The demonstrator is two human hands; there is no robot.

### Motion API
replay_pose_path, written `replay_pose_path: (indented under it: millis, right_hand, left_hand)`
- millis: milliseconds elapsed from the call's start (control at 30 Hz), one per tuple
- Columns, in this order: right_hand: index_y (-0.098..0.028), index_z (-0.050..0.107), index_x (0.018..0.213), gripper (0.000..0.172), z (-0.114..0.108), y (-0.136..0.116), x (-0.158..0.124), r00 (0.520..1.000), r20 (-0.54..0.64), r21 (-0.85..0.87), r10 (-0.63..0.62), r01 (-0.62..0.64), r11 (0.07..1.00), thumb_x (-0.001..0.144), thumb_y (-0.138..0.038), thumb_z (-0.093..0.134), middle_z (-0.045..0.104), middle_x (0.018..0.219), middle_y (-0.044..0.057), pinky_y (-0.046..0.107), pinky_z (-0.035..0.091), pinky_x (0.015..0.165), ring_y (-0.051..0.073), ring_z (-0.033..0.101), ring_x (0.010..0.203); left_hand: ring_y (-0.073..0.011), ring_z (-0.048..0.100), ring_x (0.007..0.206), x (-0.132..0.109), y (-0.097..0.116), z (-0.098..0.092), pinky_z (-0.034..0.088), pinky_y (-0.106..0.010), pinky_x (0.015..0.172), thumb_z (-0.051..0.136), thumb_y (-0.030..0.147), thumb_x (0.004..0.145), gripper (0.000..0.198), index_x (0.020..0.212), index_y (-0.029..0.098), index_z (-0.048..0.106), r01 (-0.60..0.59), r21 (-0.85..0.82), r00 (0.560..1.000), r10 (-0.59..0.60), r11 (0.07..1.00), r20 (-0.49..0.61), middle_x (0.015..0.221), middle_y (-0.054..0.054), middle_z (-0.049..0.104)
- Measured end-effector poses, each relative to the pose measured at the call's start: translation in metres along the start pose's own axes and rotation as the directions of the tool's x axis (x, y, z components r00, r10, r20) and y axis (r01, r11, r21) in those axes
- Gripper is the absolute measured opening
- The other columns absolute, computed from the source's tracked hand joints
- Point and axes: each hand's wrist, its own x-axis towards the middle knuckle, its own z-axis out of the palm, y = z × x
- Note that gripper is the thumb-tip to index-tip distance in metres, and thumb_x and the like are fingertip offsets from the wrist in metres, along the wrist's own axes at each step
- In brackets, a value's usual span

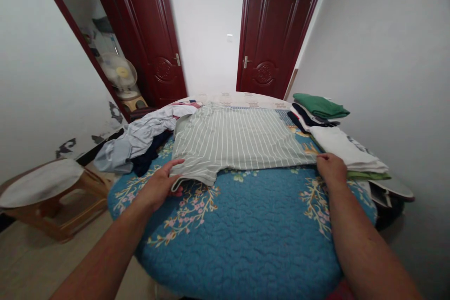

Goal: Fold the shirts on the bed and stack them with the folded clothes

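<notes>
A grey-green shirt with white stripes (pixel 242 136) lies spread sideways across the table. My left hand (pixel 163 183) is at its near left sleeve, with the thumb over the cloth and the fingers around the sleeve opening. At the opposite end, my right hand (pixel 331 168) is closed in a pinch on the near corner of the hem. The shirt's near edge runs between both hands, fairly straight along the body. Cloth hides part of my left fingers.
A blue quilted cloth (pixel 246 234) with flowers covers the table. Loose clothes (pixel 147 133) lie heaped at the left. At the right are a folded stack topped with green cloth (pixel 321 105) and folded white clothes (pixel 346 147). A wooden stool (pixel 56 197) stands left of the table.
</notes>
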Motion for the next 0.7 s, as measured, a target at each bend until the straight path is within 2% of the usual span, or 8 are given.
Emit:
replay_pose_path:
  millis: [100,167,267,367,433,500,567,700]
  right_hand:
    - [-0.017,0.085,0.102,0.034,0.002,0.002,0.000,0.997,-0.005,-0.058,-0.072,0.071,0.996,0.080,-0.021,0.059,0.077,0.093,0.013,0.040,0.053,0.089,0.030,0.070,0.092]
    - [-0.016,0.084,0.104,0.036,0.004,0.003,-0.002,0.993,-0.019,-0.093,-0.117,0.115,0.989,0.079,-0.017,0.059,0.075,0.093,0.014,0.041,0.053,0.091,0.030,0.069,0.094]
    - [-0.014,0.083,0.108,0.037,0.005,0.002,-0.005,0.989,-0.038,-0.129,-0.144,0.138,0.982,0.080,-0.015,0.059,0.072,0.099,0.017,0.043,0.053,0.090,0.030,0.069,0.094]
    - [-0.013,0.082,0.114,0.037,0.004,-0.002,-0.010,0.989,-0.025,-0.187,-0.146,0.139,0.972,0.084,-0.016,0.060,0.070,0.107,0.020,0.044,0.054,0.086,0.030,0.069,0.093]
    - [-0.013,0.080,0.119,0.039,0.001,-0.006,-0.012,0.987,-0.011,-0.244,-0.160,0.153,0.958,0.087,-0.018,0.059,0.070,0.112,0.022,0.044,0.055,0.086,0.032,0.069,0.096]
    - [-0.013,0.079,0.122,0.041,-0.001,-0.011,-0.014,0.977,0.003,-0.282,-0.215,0.207,0.937,0.088,-0.017,0.058,0.070,0.116,0.023,0.045,0.055,0.090,0.033,0.069,0.102]
    - [-0.012,0.079,0.122,0.043,-0.004,-0.018,-0.016,0.939,0.055,-0.273,-0.340,0.342,0.899,0.084,-0.012,0.059,0.071,0.119,0.022,0.046,0.053,0.101,0.034,0.068,0.112]
    - [-0.013,0.073,0.131,0.057,-0.009,-0.029,-0.021,0.792,0.168,-0.165,-0.587,0.610,0.775,0.076,-0.006,0.060,0.071,0.131,0.018,0.045,0.044,0.117,0.032,0.062,0.128]
  left_hand:
    - [-0.0319,0.071,0.098,0.005,-0.010,-0.009,0.061,-0.043,0.089,0.078,0.030,0.072,0.042,0.113,0.026,0.079,-0.201,0.389,0.970,0.239,0.899,-0.052,0.104,-0.008,0.077]
    - [-0.0342,0.068,0.111,0.007,-0.013,-0.015,0.056,-0.049,0.104,0.070,0.032,0.080,0.037,0.115,0.023,0.078,-0.292,0.596,0.922,0.387,0.748,-0.034,0.116,-0.011,0.074]
    - [-0.0350,0.065,0.117,0.003,-0.010,-0.017,0.051,-0.053,0.110,0.062,0.031,0.088,0.036,0.119,0.020,0.077,-0.342,0.784,0.849,0.528,0.518,0.022,0.125,-0.016,0.068]
    - [-0.0330,0.062,0.126,-0.009,-0.002,-0.007,0.048,-0.049,0.115,0.059,0.033,0.096,0.033,0.123,0.025,0.077,-0.531,0.769,0.761,0.600,0.356,0.247,0.131,-0.014,0.067]
    - [-0.0312,0.059,0.131,-0.015,0.001,0.006,0.044,-0.048,0.117,0.060,0.033,0.099,0.035,0.131,0.030,0.075,-0.685,0.681,0.681,0.561,0.261,0.470,0.136,-0.011,0.067]
    - [-0.0305,0.059,0.131,-0.017,-0.001,0.020,0.044,-0.048,0.116,0.061,0.030,0.100,0.037,0.135,0.033,0.073,-0.756,0.626,0.626,0.494,0.193,0.604,0.136,-0.009,0.069]
    - [-0.0303,0.062,0.125,-0.013,-0.007,0.034,0.046,-0.047,0.112,0.059,0.027,0.101,0.035,0.132,0.032,0.074,-0.743,0.650,0.637,0.468,0.160,0.613,0.130,-0.010,0.072]
    - [-0.0321,0.066,0.113,0.005,-0.018,0.049,0.049,-0.048,0.103,0.054,0.021,0.100,0.029,0.117,0.026,0.077,-0.667,0.729,0.698,0.470,0.153,0.540,0.116,-0.013,0.075]
